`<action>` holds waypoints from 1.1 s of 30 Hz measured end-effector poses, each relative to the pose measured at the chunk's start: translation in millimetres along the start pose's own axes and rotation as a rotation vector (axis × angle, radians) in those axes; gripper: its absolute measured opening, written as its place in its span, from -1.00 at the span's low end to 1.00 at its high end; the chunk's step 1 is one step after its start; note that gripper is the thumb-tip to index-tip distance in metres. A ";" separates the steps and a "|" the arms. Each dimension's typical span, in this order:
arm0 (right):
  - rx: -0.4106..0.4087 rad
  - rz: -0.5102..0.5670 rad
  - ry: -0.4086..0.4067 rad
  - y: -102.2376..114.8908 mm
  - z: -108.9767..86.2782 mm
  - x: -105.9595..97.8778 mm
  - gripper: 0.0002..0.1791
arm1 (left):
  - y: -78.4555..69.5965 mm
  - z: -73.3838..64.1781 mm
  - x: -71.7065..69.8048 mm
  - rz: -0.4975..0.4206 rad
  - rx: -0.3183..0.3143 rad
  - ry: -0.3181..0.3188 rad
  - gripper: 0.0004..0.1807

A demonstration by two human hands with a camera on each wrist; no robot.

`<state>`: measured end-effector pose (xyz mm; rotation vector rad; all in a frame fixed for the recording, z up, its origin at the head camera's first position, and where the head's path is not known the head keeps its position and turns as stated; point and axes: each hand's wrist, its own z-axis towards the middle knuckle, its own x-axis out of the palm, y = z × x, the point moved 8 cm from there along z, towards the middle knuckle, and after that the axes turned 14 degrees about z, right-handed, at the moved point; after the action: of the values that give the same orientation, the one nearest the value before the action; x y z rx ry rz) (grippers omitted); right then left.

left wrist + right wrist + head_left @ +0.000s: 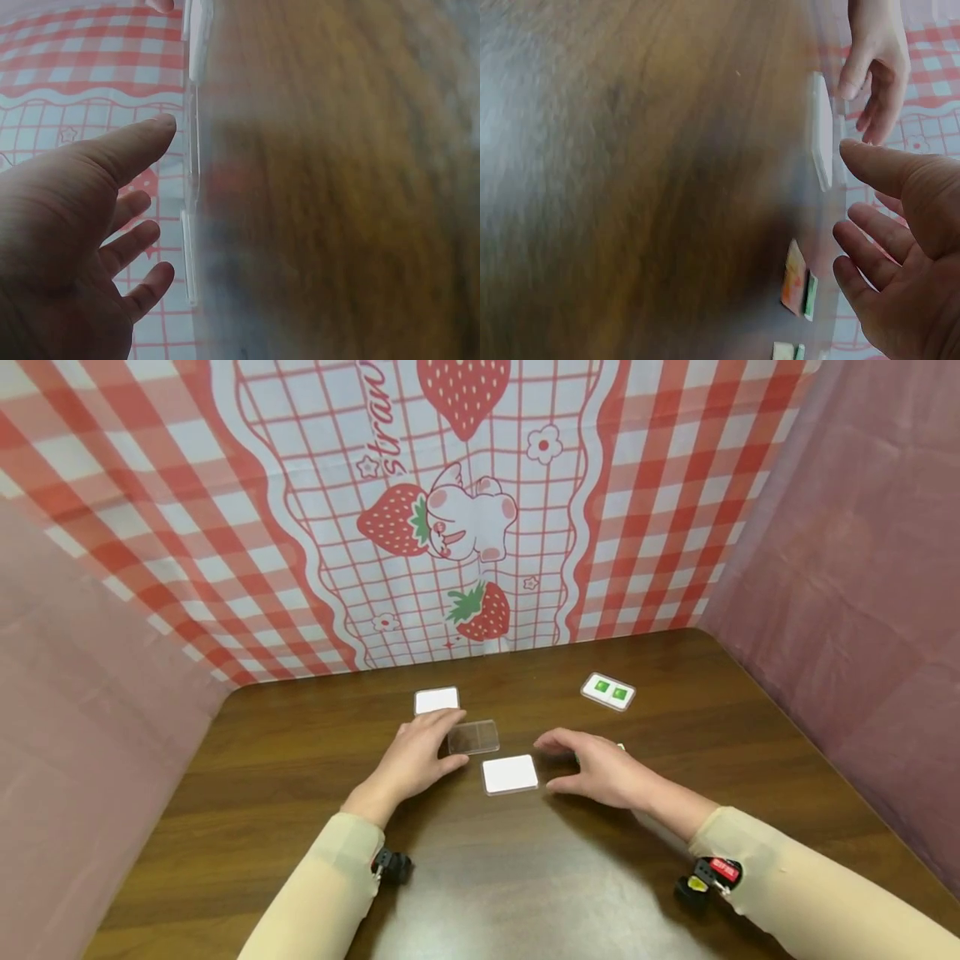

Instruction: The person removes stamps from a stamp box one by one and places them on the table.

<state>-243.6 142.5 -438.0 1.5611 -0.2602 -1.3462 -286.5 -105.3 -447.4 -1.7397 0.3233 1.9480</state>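
I see left hand [417, 757] and right hand [597, 769] spread, empty; near white card [510, 774] between, long axis side-to-side, right slightly nearer

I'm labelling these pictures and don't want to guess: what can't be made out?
- Head view: the near edge of the far white rectangular card, behind the fingers of the left hand.
- Head view: most of the small pale item, behind the right hand.
- Right wrist view: the picture on the thin orange-patterned piece, blurred and steeply angled.
- Left wrist view: the brown wooden tabletop, blurred.
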 end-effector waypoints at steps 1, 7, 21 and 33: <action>-0.005 0.004 0.005 -0.1 0.8 2.5 -0.38 | 0.9 0.8 0.9 -0.004 -0.001 0.000 -0.18; -0.012 -0.001 0.012 -1.9 8.4 13.4 -0.28 | 6.0 4.8 5.4 -0.008 0.003 0.013 -0.17; 0.026 -0.029 0.010 -4.0 14.2 18.3 -0.29 | 10.6 10.9 10.2 -0.009 -0.012 0.054 -0.16; -0.047 -0.024 -0.032 -4.3 16.5 18.8 -0.37 | 11.4 15.9 12.5 0.010 0.031 0.017 -0.23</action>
<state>-252.5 122.3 -450.6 1.5091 -0.2292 -1.3878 -306.7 -104.5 -459.0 -1.7389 0.3668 1.9265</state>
